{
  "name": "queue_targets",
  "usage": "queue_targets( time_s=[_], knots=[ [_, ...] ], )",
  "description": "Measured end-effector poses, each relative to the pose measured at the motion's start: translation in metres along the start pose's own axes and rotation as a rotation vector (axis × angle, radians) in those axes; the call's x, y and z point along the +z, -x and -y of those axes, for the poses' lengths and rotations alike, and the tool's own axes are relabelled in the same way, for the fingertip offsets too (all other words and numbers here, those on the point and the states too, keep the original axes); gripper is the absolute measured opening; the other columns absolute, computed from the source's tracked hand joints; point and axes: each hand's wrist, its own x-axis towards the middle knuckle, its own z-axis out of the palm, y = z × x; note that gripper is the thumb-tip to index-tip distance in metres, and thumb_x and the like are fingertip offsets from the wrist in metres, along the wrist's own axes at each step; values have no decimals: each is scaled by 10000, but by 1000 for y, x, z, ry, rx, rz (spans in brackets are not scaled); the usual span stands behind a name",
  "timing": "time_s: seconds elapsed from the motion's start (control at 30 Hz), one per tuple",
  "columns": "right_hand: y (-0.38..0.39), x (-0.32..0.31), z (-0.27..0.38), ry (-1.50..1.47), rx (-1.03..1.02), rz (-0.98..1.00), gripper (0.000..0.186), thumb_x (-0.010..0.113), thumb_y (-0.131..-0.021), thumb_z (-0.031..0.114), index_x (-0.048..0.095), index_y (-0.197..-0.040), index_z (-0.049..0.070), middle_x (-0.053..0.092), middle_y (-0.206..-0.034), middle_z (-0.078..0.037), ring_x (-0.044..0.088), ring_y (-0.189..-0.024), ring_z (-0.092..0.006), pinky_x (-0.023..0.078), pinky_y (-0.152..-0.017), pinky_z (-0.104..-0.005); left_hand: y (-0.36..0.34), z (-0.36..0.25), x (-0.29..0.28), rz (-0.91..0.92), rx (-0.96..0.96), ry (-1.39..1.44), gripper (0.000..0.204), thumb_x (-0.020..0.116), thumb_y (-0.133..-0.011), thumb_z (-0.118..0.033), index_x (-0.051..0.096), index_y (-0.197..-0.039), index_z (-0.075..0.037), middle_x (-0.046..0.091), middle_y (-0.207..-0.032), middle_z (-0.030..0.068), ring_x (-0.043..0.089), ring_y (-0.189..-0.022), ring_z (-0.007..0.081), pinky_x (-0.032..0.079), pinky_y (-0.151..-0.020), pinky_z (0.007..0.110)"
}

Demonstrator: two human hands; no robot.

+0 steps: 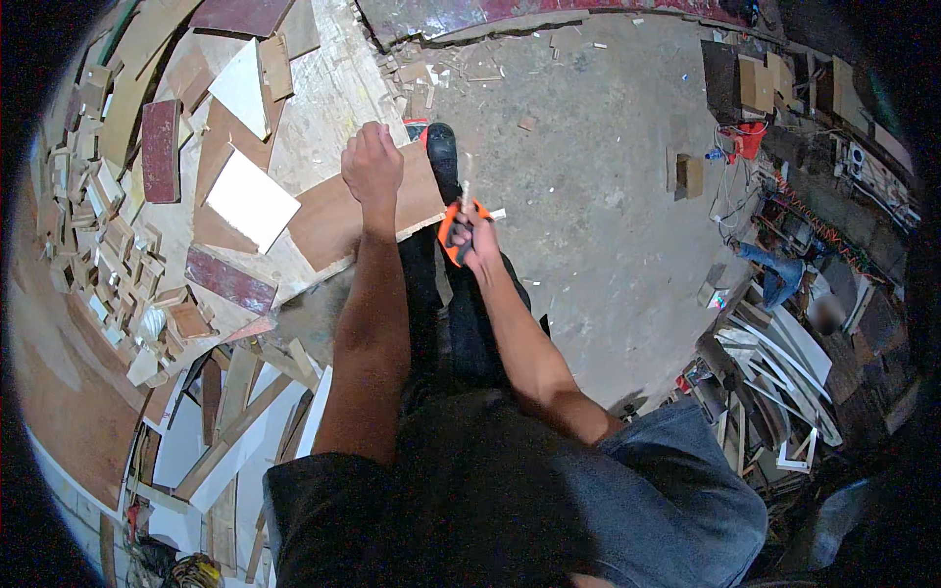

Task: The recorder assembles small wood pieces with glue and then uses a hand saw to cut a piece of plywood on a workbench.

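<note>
A brown wooden board lies on the pale worktop, its right end reaching past the edge above my legs. My left hand is closed over the board's far side with the fingers curled; whatever they hold, if anything, is hidden. To the right of the board's end, my right hand wraps round the orange and black handle of a handsaw. The blade shows only as a thin, blurred strip pointing away from me. A small pale sliver of wood shows beside the right hand.
A white square panel and dark red boards lie on the worktop. Many small wood blocks crowd its left side. Scrap strips stand below it. A black shoe is beside the board's end. Offcuts are piled at right.
</note>
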Motion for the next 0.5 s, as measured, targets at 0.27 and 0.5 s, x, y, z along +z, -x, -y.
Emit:
queue_targets(
  time_s=[0.27, 0.5],
  knots=[
    [65, -2, 31, 787, -251, -204, 218, 707, -879, 244, 614, -879, 47, 573, -679, -3, 443, -455, -65, 362, -406, -233, 3, 7, -2, -16, 7, -34, 100, 595, -897, -205, 563, -874, -112, 594, -768, 60, 587, -746, 253, 444, -640, 394],
    [117, 17, 67, 932, -513, -144, 230, 772, -823, 192, 600, -737, 66, 549, -628, 43, 463, -492, -43, 359, -448, -225, 2, 5, -7, -35, 4, -2, 115, 598, -899, -201, 576, -901, -88, 612, -784, 88, 594, -738, 291, 459, -654, 426]
  ],
)
